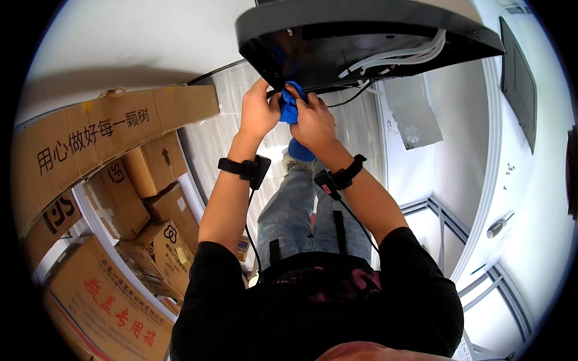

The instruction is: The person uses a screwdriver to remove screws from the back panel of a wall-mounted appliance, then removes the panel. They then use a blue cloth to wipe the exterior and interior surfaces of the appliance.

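Note:
A crumpled blue cloth (pixel 290 107) is bunched under the lower left corner of a black housing (pixel 337 51). My right hand (pixel 315 122) grips the cloth, its fingers curled over it and pressing up toward the housing's lower edge. Close beside it, my left hand (pixel 260 111) holds that corner of the housing, fingertips at the edge and partly hidden. Its thumb lies against the cloth's left side. Pale flexible tubes (pixel 400 55) run along the housing's dark underside, to the right of my hands.
Cardboard boxes (pixel 159 162) fill a shelf on the left, behind a long cardboard strip (pixel 114 129). A black cable (pixel 355 95) hangs below the housing. White panels with a grey sheet (pixel 412 114) stand on the right. My legs (pixel 289 216) are below my hands on the grey floor (pixel 232 96).

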### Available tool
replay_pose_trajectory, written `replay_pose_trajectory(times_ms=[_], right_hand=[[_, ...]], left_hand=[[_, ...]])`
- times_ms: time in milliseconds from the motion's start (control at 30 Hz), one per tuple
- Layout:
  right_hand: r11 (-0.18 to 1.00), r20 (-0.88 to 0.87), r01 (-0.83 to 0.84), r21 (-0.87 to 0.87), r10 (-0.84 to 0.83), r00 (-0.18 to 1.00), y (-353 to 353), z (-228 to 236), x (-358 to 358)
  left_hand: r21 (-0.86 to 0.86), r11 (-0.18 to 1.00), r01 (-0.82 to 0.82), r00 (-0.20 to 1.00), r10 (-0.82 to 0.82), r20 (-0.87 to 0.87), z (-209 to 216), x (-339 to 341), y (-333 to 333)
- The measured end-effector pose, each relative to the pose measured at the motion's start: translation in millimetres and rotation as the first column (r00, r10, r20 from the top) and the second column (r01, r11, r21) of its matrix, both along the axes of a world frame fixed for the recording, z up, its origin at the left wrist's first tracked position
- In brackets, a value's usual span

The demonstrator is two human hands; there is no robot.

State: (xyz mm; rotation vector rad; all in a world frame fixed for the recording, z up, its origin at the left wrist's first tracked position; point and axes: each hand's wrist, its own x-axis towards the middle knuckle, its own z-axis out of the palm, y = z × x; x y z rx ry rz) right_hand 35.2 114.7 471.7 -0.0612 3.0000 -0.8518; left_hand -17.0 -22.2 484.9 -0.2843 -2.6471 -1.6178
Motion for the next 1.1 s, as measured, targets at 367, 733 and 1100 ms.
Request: replay_pose_trajectory(times_ms=[367, 733, 1100], right_hand=[[0.99, -0.018, 0.107, 0.088, -0.105, 0.994, 21.0, 3.2, -3.2], [0.952, -0.107, 0.132, -0.275, -0.167, 0.98, 64.0, 8.3, 31.1], [0.984, -0.122, 0.18, 0.007, -0.178, 0.976, 77.2, 10.8, -3.5]], left_hand=[[-0.07, 0.993, -0.092, 0.993, 0.086, -0.081, -13.6, 0.8, 11.2], [-0.053, 0.976, -0.21, 0.94, 0.187, -0.287, -17.7, 45.0, 8.4], [-0.548, 0.834, 0.067, 0.971, -0.18, -0.157, -23.2, 36.9, 48.6]])
